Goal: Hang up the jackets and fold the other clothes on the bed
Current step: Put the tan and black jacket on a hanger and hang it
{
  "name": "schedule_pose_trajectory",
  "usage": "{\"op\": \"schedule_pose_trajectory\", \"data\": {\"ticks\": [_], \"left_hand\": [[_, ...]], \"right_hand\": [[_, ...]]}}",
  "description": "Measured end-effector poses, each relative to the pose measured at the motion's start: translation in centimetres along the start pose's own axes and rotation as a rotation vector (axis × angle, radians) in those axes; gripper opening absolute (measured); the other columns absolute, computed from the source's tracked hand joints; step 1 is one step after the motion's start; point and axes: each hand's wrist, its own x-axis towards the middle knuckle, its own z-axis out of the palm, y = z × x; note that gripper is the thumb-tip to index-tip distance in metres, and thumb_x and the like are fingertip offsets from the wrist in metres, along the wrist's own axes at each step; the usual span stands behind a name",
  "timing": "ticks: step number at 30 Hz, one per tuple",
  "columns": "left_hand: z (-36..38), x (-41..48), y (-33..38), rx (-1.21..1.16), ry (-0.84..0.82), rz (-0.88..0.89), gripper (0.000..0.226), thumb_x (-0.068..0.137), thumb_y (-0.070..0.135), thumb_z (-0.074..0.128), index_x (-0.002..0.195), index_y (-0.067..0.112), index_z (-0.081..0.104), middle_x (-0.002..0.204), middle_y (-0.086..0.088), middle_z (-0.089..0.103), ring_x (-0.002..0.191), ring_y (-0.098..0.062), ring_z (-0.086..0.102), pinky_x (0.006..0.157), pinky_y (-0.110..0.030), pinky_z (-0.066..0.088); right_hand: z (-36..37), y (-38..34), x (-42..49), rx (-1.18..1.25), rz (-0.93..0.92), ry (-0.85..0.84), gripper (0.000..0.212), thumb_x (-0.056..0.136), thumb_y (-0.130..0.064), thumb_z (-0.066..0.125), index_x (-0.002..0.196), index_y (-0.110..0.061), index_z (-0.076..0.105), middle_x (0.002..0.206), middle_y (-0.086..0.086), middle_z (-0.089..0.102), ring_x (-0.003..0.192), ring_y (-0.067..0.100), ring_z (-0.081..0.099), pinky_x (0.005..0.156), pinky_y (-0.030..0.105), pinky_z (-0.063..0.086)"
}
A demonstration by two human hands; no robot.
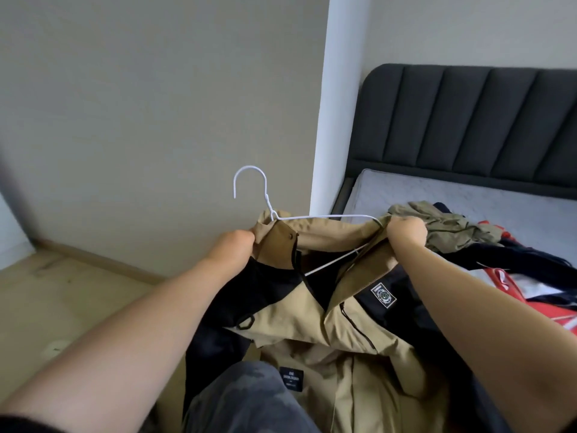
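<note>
Two-handed, holding up one tan-and-black jacket (312,323) at centre frame, letting its body drop toward lower centre. Bunching the collar side in the left hand (235,242), fingers curled round the cloth; clenching the other shoulder, together with a wire end, in the right hand (406,232). Keeping one white hanger (327,216) lying left to right between the fists, hook up and nearer the left hand. Probably still needing to seat the right shoulder over the wire. Counting on the bed (437,192), right of frame: one olive garment (446,223), one dark garment (530,257), one red garment (505,285), possibly more underneath.
</note>
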Motion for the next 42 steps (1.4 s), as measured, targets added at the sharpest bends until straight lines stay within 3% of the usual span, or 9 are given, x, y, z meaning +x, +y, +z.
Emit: {"op": "schedule_pose_trajectory", "data": {"ticks": [9,14,20,25,29,31,35,39,42], "left_hand": [[-0.6,-1.2,0.5,0.151,-0.004,0.187,0.02,0.092,0.004,0.041,0.104,0.001,0.057,0.11,-0.02,0.063,0.105,-0.039,0.058,0.079,-0.039,0.04],[-0.8,-1.2,-0.1,0.084,-0.023,0.16,0.018,0.09,0.003,0.043,0.1,0.0,0.058,0.107,-0.021,0.063,0.101,-0.039,0.058,0.07,-0.031,0.031],[-0.9,-1.4,0.1,0.162,-0.036,0.268,0.02,0.09,0.003,0.039,0.1,0.004,0.056,0.106,-0.016,0.063,0.1,-0.036,0.06,0.068,-0.031,0.031],[0.1,-1.3,3.3,-0.08,-0.086,0.223,0.021,0.096,0.011,0.038,0.103,0.004,0.057,0.11,-0.021,0.063,0.102,-0.038,0.06,0.074,-0.036,0.039],[1.0,-0.8,3.5,-0.494,-0.027,-0.084,0.025,0.097,0.019,0.042,0.104,0.011,0.064,0.114,-0.017,0.063,0.107,-0.035,0.058,0.082,-0.032,0.042],[0.8,-0.8,2.4,-0.577,0.083,-0.174,0.025,0.093,0.018,0.042,0.103,0.019,0.066,0.114,-0.013,0.065,0.106,-0.034,0.059,0.082,-0.032,0.043],[-1.1,-0.9,1.7,-0.563,0.244,-0.2,0.021,0.09,0.015,0.044,0.095,0.019,0.064,0.098,-0.013,0.067,0.093,-0.037,0.06,0.067,-0.029,0.038],[-4.2,-0.1,2.2,-0.597,0.34,-0.195,0.017,0.09,0.015,0.046,0.076,0.021,0.051,0.089,-0.014,0.066,0.087,-0.037,0.059,0.062,-0.03,0.033],[-7.8,1.1,2.1,-0.585,0.412,-0.177,0.017,0.09,0.014,0.045,0.075,0.023,0.049,0.087,-0.011,0.065,0.086,-0.037,0.058,0.063,-0.03,0.034]], "right_hand": [[0.6,-2.6,-2.1,-0.112,-0.215,0.169,0.035,0.101,-0.02,0.036,0.109,0.008,0.056,0.114,0.024,0.057,0.103,0.039,0.056,0.085,0.039,0.044],[2.0,-3.3,-3.8,-0.101,-0.345,0.159,0.029,0.101,-0.021,0.037,0.097,0.003,0.053,0.104,0.021,0.055,0.09,0.035,0.055,0.073,0.035,0.039],[-0.3,-3.3,-2.3,-0.131,-0.245,0.14,0.031,0.1,-0.015,0.037,0.102,0.008,0.057,0.11,0.026,0.058,0.099,0.04,0.056,0.083,0.04,0.044],[2.3,-7.4,-8.4,-0.084,-0.623,-0.078,0.026,0.097,-0.016,0.043,0.078,-0.001,0.052,0.079,0.012,0.054,0.069,0.026,0.05,0.063,0.035,0.042],[3.9,-8.9,-13.5,0.204,-0.716,-0.129,0.035,0.09,-0.015,0.047,0.058,-0.014,0.033,0.055,-0.003,0.035,0.05,0.008,0.03,0.046,0.017,0.029],[3.6,-8.4,-14.3,0.218,-0.784,-0.155,0.03,0.09,-0.014,0.048,0.061,-0.011,0.037,0.062,-0.001,0.039,0.056,0.01,0.036,0.052,0.019,0.031],[2.9,-8.1,-13.4,0.004,-0.838,-0.429,0.029,0.092,-0.014,0.047,0.064,-0.009,0.056,0.09,0.001,0.053,0.08,0.02,0.052,0.074,0.029,0.042],[1.1,-11.0,-10.8,-0.001,-0.774,-0.062,0.028,0.096,-0.024,0.046,0.111,-0.004,0.057,0.126,0.008,0.047,0.114,0.026,0.047,0.095,0.037,0.036],[-0.1,-14.0,-9.1,-0.305,-0.752,-0.028,0.046,0.095,-0.034,0.048,0.134,-0.012,0.041,0.141,0.008,0.041,0.134,0.029,0.032,0.111,0.047,0.021]]}}
